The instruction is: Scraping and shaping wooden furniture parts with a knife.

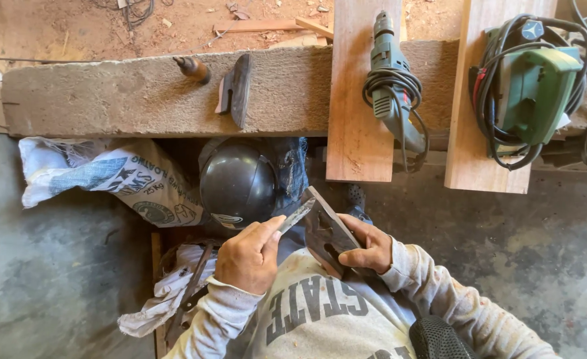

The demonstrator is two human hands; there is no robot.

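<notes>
Seen from above in the head view, the person's left hand [248, 256] sits low and a little left of centre, its fingers curled shut around a narrow metal blade [296, 216] that pokes up and to the right from between thumb and forefinger. The blade's tip meets the upper edge of a dark wooden block [325, 229], which stands tilted at the centre of the frame. The right hand [368, 247] grips that block from the right side, fingers wrapped over its lower end and thumb pressed on the face near a dark slot. Both arms wear a grey sweatshirt sleeve [440, 292]. Just above the left hand lies a black helmet [237, 183], and to its left a white printed sack [117, 174] rests on the grey concrete floor [47, 266]. Across the upper frame runs a rough weathered beam [107, 93]; on it lie a small wooden-handled tool [192, 68] and, just beside it, a dark wedge-shaped piece [237, 90]. Two reddish planks [360, 133] lean over the beam further right. A green electric drill [390, 80] with its coiled cord rests on the nearer plank, and a green power tool [529, 90] wrapped in black cable sits on the far one at upper right.
</notes>
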